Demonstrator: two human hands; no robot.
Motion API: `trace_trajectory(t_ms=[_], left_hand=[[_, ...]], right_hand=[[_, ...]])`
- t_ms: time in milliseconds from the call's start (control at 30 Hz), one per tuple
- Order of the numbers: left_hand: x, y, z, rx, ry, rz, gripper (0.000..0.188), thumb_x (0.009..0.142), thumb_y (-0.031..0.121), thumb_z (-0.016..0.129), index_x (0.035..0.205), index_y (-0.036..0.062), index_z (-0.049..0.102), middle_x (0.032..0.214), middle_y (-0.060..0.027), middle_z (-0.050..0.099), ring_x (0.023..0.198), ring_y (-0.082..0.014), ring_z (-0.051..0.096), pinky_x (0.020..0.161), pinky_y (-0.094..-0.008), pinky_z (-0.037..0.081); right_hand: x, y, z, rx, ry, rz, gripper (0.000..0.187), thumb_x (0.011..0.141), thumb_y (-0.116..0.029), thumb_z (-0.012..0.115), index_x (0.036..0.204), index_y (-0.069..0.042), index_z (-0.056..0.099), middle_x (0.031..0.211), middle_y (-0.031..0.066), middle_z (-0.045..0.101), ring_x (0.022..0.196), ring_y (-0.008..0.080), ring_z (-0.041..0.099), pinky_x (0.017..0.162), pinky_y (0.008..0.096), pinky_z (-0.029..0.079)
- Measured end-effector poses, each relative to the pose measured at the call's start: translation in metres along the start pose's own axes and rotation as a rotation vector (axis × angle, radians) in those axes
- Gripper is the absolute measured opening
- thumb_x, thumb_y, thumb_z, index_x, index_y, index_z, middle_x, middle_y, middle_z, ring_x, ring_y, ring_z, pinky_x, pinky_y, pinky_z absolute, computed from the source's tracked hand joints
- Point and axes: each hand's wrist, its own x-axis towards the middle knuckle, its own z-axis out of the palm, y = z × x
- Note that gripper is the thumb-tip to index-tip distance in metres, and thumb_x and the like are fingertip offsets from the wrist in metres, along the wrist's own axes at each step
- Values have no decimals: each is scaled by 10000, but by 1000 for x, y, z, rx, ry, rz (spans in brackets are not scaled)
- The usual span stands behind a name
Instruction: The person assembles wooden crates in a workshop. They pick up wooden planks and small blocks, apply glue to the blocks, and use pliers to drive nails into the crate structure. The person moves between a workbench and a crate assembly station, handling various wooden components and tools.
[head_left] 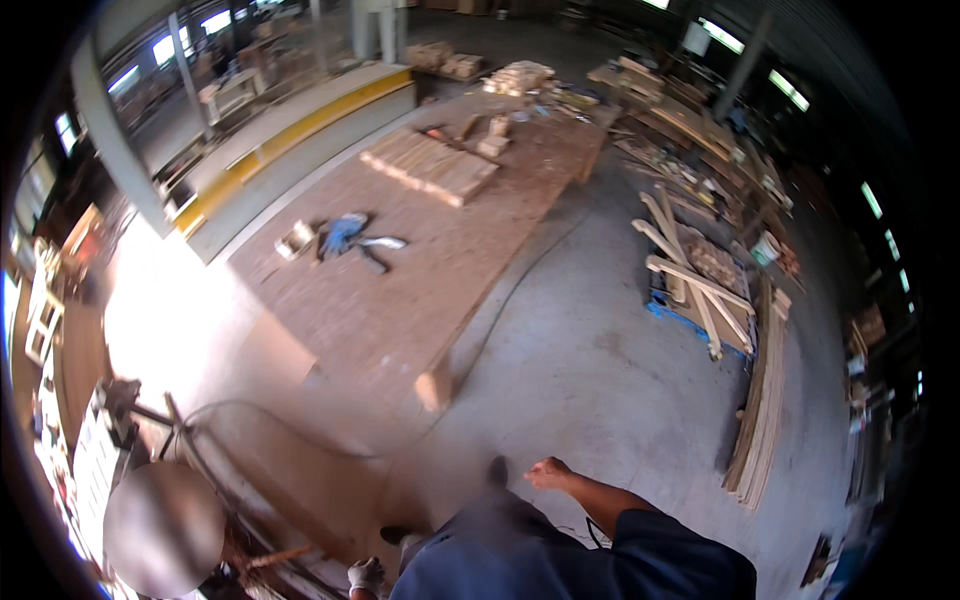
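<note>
My right hand point(548, 473) hangs in front of me above the grey floor, its fingers curled in and nothing visible in them. At the lower edge, my left hand point(367, 575) looks greyish and blurred, so its grip is unclear. Neither hand touches the large brown worktable point(370, 315) ahead. On that table lie a row of light wooden slats point(430, 165), a blue object with dark and pale parts point(345, 232) and a small wooden piece point(294, 241).
A round, blurred disc-shaped thing point(165, 530) stands at lower left beside metal bars. A cable point(510, 300) runs along the floor by the table. To the right are long wooden strips point(757, 400) and crossed boards point(700, 285) over a blue-edged pallet. A yellow-striped bench point(290, 130) stands beyond.
</note>
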Motion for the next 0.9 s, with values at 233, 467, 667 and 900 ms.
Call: trace_trajectory(t_ms=[233,467,667,900], left_hand=[[-4,111,148,473,240,542,93,897,112,717,898,19,715,689,-50,660,576,-163,610,536,-344,508],[-14,276,322,591,132,995,321,901,144,697,1149,-59,706,1055,-152,748,957,-230,677,904,-378,529],[52,389,442,760,81,1083,456,924,177,663,1282,-103,633,1259,-241,704,1177,-341,657,1047,-403,483],[82,464,554,1026,188,1027,599,921,275,678,1459,44,553,1398,-282,594,1298,-428,565,1096,-468,454]], right_hand=[[-2,122,-90,149,79,288,468,928,-548,629,783,-126,771,749,24,764,671,216,737,728,343,599],[-8,186,-75,298,73,294,437,961,-407,699,870,17,758,851,122,782,673,203,741,627,339,620],[-10,178,-53,493,-3,348,361,997,-395,587,877,-86,729,798,54,756,653,190,723,653,328,593],[-36,113,-83,947,166,557,373,987,-349,701,913,17,687,788,118,701,633,208,682,559,339,569]])
